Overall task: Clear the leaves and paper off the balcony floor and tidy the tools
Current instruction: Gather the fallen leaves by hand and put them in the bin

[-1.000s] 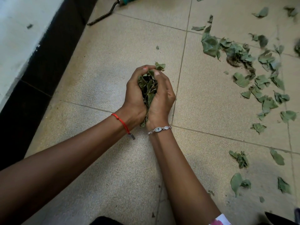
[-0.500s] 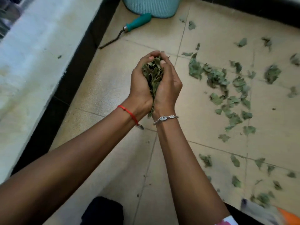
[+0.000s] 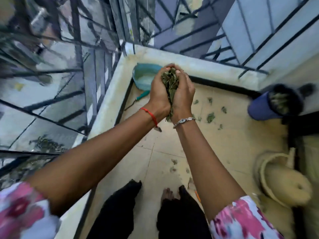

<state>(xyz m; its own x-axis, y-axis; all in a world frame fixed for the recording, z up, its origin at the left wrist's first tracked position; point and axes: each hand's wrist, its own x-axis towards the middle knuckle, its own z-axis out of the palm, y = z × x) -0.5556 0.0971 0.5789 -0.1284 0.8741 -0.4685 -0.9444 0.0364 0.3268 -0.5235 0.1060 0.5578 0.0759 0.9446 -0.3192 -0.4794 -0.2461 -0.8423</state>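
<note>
At the far left corner of the balcony, both hands are up in front of the round teal plastic basket [image 3: 143,78]. Left hand [image 3: 158,99] and right hand [image 3: 183,97] are cupped edge to edge, fingers curled over, gripping a clump of dry green leaves [image 3: 170,83] between the palms. A few leaf tips hang out below the wrists. In view the hands cover the basket's right rim; can't tell how high above it they sit.

Edges: pale concrete ledge [image 3: 110,97] runs down the left side and across the far side, meeting at the corner behind the basket. Black skirting band [image 3: 224,85] along its base. Black metal railing bars [image 3: 77,66] rise beyond it, blurred.

Open room: beige tiled floor [image 3: 233,144] forms a strip between the left ledge and the clutter on the right. Person's black-trousered legs [image 3: 120,213] and a bare foot [image 3: 168,195] stand at the near end.

Around:
- Teal-handled hand tool [image 3: 142,96] lies on the floor just beside the basket, metal end toward the left ledge.
- Loose green leaves [image 3: 210,117] are scattered on the tiles right of the hands, with more near the foot.
- Blue cylindrical pot [image 3: 264,109] with dark contents sits far right, blurred.
- Beige woven container [image 3: 283,180] sits near right, at the floor's edge.
- Red string bracelet [image 3: 150,114] on the left wrist, silver chain bracelet [image 3: 183,120] on the right.
</note>
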